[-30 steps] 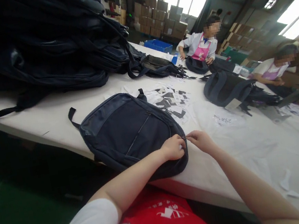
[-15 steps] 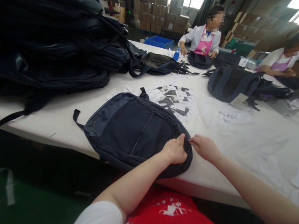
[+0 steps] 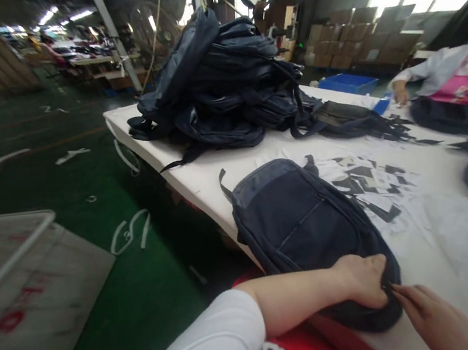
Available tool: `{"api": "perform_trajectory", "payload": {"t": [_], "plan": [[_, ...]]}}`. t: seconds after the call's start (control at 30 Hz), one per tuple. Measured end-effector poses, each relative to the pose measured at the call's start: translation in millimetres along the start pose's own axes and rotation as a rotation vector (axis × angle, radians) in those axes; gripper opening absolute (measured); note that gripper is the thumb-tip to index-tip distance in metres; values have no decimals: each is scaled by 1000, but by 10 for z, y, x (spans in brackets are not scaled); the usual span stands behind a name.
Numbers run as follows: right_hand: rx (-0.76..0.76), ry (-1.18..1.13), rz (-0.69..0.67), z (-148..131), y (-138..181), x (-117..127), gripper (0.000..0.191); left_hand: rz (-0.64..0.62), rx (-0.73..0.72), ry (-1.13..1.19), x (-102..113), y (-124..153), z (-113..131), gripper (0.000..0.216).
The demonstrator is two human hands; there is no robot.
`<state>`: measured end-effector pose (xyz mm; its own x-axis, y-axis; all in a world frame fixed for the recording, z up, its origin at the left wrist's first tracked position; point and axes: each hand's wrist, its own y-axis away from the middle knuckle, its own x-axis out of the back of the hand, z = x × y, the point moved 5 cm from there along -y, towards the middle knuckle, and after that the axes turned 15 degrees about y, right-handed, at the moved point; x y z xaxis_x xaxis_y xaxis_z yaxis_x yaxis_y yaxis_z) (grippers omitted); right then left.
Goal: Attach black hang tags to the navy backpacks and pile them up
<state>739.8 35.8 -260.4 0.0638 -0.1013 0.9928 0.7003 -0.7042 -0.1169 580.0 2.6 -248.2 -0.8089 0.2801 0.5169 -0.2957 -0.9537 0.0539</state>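
A dark navy backpack [image 3: 301, 223] lies flat on the white table [image 3: 412, 258], its front pocket and diagonal zipper facing up and its strap end away from me. My left hand [image 3: 365, 278] is closed on the near right end of the bag, holding the fabric. Just beside it, my right hand [image 3: 435, 314] pinches at the bag's edge with thumb and forefinger. What lies between those fingertips is too small to make out. Dark and white paper tags [image 3: 371, 181] are scattered on the table past the bag's right side.
A tall pile of backpacks [image 3: 223, 92] stands on the table's far end. A co-worker [image 3: 461, 74] in a pink apron handles a dark bag across the table. Behind are a blue crate [image 3: 349, 84] and cardboard boxes [image 3: 364, 37]. A white bin [image 3: 62, 253] stands at left.
My view has swung left, bringing the bin and green floor into sight. Both hands stay at the same end of the backpack, which has hardly shifted on the table.
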Motion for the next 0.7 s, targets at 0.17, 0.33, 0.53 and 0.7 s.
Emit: {"api": "perform_trajectory", "payload": {"t": [0.17,0.33,0.53,0.7], "plan": [[-171,-78,183,-280,9,624,39,170,113,795,304,243,33,72],[-149,-352,216,-876,-58,1058,29,61,214,1525,391,609,81,52],[-98,-550,112,-1292,-131,916,21,70,216,1447,362,958,153,55],[-427,-803,260,-1026,-107,887,28,183,280,1166,494,1080,39,44]]}}
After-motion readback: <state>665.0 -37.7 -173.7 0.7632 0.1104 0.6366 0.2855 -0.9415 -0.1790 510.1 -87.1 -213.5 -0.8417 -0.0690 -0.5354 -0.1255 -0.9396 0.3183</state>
